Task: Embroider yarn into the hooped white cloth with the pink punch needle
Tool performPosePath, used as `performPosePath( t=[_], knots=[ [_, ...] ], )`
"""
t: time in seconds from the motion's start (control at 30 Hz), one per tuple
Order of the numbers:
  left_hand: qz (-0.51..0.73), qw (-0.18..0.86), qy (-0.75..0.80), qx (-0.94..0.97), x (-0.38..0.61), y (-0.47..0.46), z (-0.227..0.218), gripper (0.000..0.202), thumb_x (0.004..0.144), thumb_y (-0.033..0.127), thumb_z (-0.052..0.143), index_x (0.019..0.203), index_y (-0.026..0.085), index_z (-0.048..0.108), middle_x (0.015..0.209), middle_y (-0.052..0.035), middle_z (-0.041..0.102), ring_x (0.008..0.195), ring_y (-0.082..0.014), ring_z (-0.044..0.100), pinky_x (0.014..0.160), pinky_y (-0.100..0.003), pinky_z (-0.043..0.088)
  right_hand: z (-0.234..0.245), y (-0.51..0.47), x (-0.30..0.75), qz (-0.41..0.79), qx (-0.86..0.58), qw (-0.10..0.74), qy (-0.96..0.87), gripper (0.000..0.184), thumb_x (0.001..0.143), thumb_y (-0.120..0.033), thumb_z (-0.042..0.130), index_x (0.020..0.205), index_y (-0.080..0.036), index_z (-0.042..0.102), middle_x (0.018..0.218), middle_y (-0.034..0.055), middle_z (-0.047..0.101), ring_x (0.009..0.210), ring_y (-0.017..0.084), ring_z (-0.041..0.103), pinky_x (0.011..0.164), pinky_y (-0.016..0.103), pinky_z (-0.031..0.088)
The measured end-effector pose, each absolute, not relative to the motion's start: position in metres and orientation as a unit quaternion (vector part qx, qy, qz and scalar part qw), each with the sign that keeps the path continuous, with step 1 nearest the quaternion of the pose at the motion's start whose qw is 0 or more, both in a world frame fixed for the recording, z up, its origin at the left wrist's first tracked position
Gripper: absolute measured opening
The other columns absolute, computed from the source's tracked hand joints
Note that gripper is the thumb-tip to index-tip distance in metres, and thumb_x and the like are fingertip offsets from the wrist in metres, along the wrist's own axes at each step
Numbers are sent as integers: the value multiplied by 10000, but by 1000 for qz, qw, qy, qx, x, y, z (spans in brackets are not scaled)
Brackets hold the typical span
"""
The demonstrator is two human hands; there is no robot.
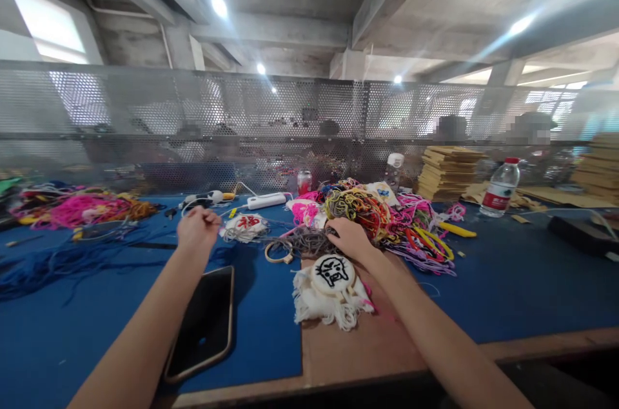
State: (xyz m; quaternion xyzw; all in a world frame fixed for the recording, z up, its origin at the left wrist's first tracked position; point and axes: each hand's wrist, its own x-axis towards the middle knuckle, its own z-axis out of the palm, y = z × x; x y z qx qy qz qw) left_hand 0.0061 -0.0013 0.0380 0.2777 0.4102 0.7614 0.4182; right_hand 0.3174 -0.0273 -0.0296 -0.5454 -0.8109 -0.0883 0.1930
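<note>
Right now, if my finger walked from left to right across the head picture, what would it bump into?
Pink-and-orange yarn pile, left hand, white patch stitched in red, small wooden embroidery hoop, hooped white patch with a black face, brown stack, red-capped plastic water bottle.

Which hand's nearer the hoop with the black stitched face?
Right. The right hand is just beyond the hoop, at the grey yarn; the left hand is well off to the left, past the dark-screened device.
</note>
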Motion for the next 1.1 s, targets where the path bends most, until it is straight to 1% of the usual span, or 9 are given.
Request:
performPosePath(
  t=[0.17,0.33,0.4,0.47,0.63,0.7,0.8,0.97,1.1],
  knots=[
    [860,236,399,212,-42,2,49,212,804,14,342,790,215,279,641,71,373,524,-31,418,503,-141,382,-32,-24,327,-88,-579,179,-791,191,819,-253,450,962,-225,573,990,42,616,943,169,545,735,240,400],
    [855,87,429,279,-66,5,48,319,704,-22,405,892,214,298,747,36,422,698,-76,532,597,-206,460,-37,-20,331,-85,-602,168,-776,190,808,-261,455,941,-225,585,932,37,637,871,178,579,673,247,411],
    [792,62,513,326,-60,10,44,292,738,5,350,951,196,297,752,15,434,723,-97,540,603,-226,465,-37,-20,330,-86,-600,170,-777,196,811,-269,452,953,-228,582,946,35,631,882,173,576,681,246,413],
    [634,60,627,448,-49,15,37,282,778,52,297,1036,165,298,794,-16,477,754,-114,550,607,-230,463,-37,-21,328,-88,-596,173,-779,204,817,-274,446,968,-231,576,978,34,620,899,168,568,698,244,414],
    [445,103,669,586,-24,22,12,172,630,103,503,788,155,550,639,-34,579,668,-202,580,623,-309,453,-35,-24,325,-95,-589,185,-781,234,828,-270,433,1025,-230,552,1030,44,586,952,172,540,741,251,416],
    [345,65,677,647,-18,21,3,148,611,106,514,728,158,588,711,-78,621,749,-259,588,691,-367,438,-35,-25,325,-100,-574,199,-788,264,823,-254,443,1071,-235,531,1059,45,565,995,171,513,776,250,410],
    [224,3,649,727,-7,20,-5,187,666,156,510,815,164,622,916,-120,638,923,-283,562,818,-386,396,-34,-24,323,-110,-538,224,-805,253,816,-212,451,1049,-221,549,1036,45,560,997,164,492,834,249,387],
    [150,-32,471,869,24,17,-9,322,834,363,389,974,198,628,1041,-85,619,1010,-220,515,912,-342,335,-33,-24,320,-114,-520,232,-814,202,832,-202,429,963,-195,582,992,54,567,941,161,497,832,259,381],
    [169,-52,413,893,44,7,-8,381,809,474,430,1035,226,611,998,-71,612,974,-222,514,880,-344,349,-32,-26,318,-107,-518,237,-815,199,852,-243,409,951,-196,575,984,53,571,939,159,506,792,249,397]
  ],
)
